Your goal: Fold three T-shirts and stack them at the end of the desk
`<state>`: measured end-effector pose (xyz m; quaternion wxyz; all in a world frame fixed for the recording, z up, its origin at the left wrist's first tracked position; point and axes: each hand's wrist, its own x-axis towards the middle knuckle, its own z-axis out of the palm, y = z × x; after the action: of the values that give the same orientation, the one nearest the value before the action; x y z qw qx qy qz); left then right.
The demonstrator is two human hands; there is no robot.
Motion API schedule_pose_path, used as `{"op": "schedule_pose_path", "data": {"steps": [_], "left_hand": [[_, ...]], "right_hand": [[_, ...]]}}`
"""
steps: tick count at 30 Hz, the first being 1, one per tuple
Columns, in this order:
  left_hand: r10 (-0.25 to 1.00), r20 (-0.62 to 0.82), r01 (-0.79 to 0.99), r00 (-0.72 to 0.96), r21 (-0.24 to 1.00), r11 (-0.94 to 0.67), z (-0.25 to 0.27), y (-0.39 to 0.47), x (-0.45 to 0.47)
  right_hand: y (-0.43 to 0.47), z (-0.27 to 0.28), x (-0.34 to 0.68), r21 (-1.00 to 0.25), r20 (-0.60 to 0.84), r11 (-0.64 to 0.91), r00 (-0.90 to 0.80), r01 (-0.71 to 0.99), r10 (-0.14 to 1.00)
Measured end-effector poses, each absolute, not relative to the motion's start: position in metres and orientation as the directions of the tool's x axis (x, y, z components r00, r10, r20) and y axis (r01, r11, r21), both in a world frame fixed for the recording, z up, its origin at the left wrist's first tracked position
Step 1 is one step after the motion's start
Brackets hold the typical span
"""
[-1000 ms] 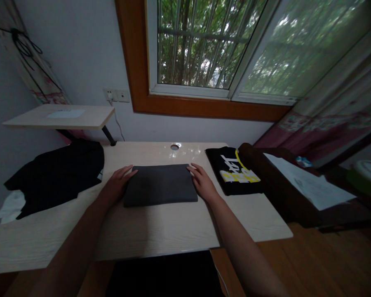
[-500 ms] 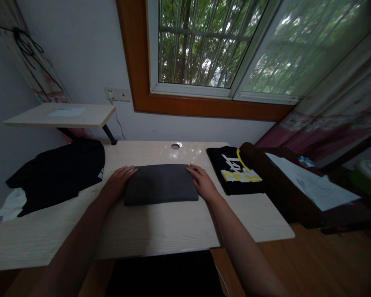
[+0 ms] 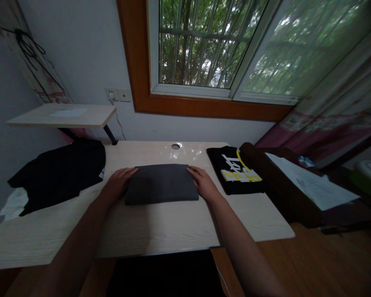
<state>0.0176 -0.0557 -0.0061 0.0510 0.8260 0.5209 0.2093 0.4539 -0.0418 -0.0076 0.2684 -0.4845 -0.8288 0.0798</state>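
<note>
A flat, smooth dark grey rectangle (image 3: 162, 185) lies on the pale wooden desk (image 3: 173, 231) in front of me. Whether it is folded cloth or a board, I cannot tell. My left hand (image 3: 119, 183) rests along its left side, with outstretched fingertips touching the far left corner. On the opposite side, my right hand (image 3: 202, 181) lies with its fingers extended onto the far right corner. Neither thumb shows clearly. To the right of my right hand sits a folded black T-shirt (image 3: 218, 165) with white and yellow print. A crumpled black garment (image 3: 62, 173) lies left of my left hand.
A small raised shelf (image 3: 95, 115) with a paper on it stands at the back left. White material (image 3: 15, 204) pokes out beside the black garment. Beyond the desk's right edge is a dark brown piece of furniture (image 3: 275, 185) bearing a white sheet (image 3: 309, 181). A window rises behind.
Almost nothing differs. Both hands keep their places at the grey rectangle's far corners, and the view has shifted very slightly.
</note>
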Motion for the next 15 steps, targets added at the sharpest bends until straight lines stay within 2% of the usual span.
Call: {"op": "schedule_pose_path", "data": {"steps": [7,15], "left_hand": [[0.883,0.286,0.833,0.372,0.316,-0.454,-0.01,-0.053,0.014],[0.895,0.256,0.814,0.366,0.378,-0.441,-0.004,-0.053,0.011]], "right_hand": [[-0.044,-0.008,0.469,-0.447,0.374,0.558,-0.42,0.7,0.827],[-0.044,-0.003,0.485,-0.562,0.301,0.547,-0.463,0.62,0.834]]}}
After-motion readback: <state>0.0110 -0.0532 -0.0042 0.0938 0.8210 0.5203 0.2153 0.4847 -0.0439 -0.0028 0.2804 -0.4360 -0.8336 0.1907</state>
